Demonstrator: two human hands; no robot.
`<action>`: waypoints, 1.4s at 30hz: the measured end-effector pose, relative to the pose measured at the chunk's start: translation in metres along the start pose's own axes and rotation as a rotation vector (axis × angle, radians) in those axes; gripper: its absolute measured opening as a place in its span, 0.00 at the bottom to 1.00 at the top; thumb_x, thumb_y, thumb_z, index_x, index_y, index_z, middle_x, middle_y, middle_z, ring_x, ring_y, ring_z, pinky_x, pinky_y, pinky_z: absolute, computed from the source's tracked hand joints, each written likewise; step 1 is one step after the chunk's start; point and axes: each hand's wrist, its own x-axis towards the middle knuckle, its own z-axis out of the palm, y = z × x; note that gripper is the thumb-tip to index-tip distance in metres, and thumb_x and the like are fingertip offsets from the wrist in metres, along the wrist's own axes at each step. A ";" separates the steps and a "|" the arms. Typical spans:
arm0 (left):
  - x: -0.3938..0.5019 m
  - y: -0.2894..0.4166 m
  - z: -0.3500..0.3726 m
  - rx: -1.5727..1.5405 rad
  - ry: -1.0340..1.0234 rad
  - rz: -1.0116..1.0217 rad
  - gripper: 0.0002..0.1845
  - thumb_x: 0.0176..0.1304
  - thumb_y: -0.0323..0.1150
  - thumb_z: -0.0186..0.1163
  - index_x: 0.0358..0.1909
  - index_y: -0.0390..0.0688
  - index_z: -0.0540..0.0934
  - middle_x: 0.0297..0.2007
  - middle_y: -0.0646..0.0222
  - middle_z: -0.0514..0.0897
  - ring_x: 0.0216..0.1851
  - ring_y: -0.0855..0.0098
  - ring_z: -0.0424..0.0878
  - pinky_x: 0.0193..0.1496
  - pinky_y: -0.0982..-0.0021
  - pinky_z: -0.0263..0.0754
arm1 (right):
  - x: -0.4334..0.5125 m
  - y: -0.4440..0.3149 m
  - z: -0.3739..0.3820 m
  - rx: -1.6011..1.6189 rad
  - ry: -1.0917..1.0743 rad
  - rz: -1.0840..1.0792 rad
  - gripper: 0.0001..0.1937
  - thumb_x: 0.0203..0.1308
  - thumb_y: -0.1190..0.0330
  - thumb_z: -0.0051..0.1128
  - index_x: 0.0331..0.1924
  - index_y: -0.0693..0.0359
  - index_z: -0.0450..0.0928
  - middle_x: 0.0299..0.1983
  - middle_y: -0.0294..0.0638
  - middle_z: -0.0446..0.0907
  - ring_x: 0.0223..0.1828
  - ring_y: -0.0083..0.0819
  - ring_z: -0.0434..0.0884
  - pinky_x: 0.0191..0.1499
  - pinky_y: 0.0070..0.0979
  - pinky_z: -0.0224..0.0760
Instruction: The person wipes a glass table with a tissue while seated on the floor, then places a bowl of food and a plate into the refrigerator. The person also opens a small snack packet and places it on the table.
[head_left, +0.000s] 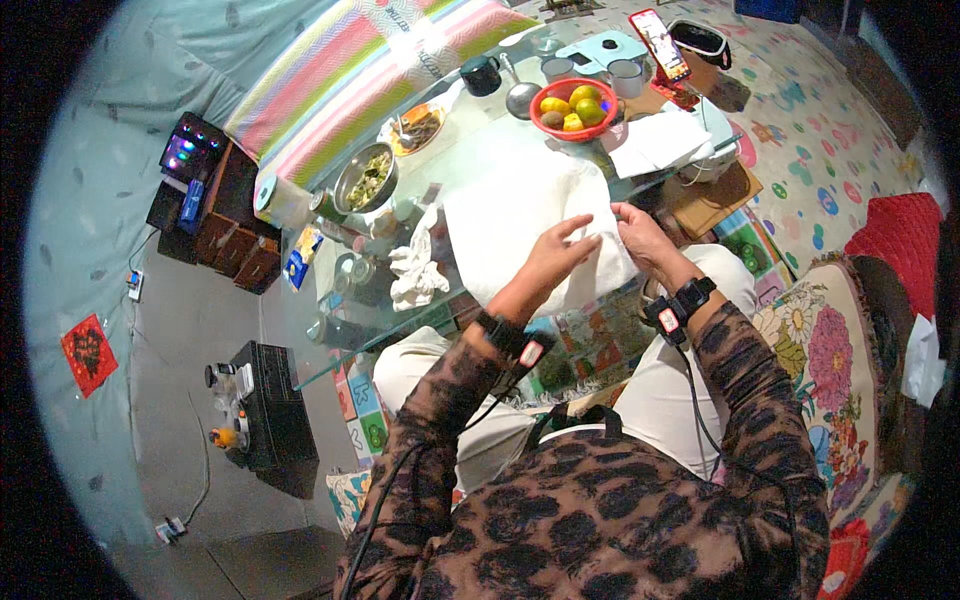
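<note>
A large white sheet, cloth or thick paper (502, 225), lies over the front of a glass table (360, 341), and its near edge hangs over the side. The right-hand edge of this sheet is pinched between the thumb and fingers of my right hand (646, 238). My left hand (559, 259) is over the sheet with its fingers apart, pointing toward the right hand; whether it touches the surface is hard to tell. To the left rests a crumpled white cloth (418, 262). A folded white cloth (656, 141) lies to the right, beyond my right hand.
Behind the sheet stand a red basket of fruit (537, 112), a ladle (523, 99) and a black mug (480, 75). A metal bowl of greens (366, 180) and an orange plate (416, 129) are at the left. A phone (660, 45) stands upright at the far right. Cables run from both wrists.
</note>
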 end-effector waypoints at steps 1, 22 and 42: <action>-0.009 -0.014 -0.007 0.001 0.021 0.024 0.29 0.68 0.38 0.63 0.66 0.36 0.71 0.52 0.65 0.81 0.49 0.75 0.80 0.52 0.72 0.77 | -0.001 0.001 0.000 0.015 -0.012 0.011 0.18 0.66 0.75 0.55 0.59 0.67 0.72 0.46 0.40 0.82 0.43 0.25 0.83 0.46 0.23 0.79; -0.124 -0.100 -0.069 -0.615 0.304 -0.081 0.26 0.71 0.47 0.59 0.63 0.42 0.71 0.58 0.66 0.78 0.57 0.67 0.78 0.61 0.61 0.73 | -0.025 -0.022 -0.003 0.203 -0.103 0.112 0.22 0.70 0.57 0.55 0.58 0.67 0.74 0.47 0.39 0.83 0.45 0.27 0.84 0.48 0.26 0.81; -0.105 -0.033 -0.134 -0.400 0.371 0.458 0.46 0.71 0.37 0.58 0.78 0.51 0.37 0.74 0.53 0.56 0.70 0.56 0.66 0.70 0.58 0.65 | 0.012 -0.059 0.023 0.507 -0.208 0.044 0.22 0.70 0.66 0.54 0.65 0.62 0.67 0.57 0.49 0.77 0.50 0.32 0.83 0.53 0.25 0.81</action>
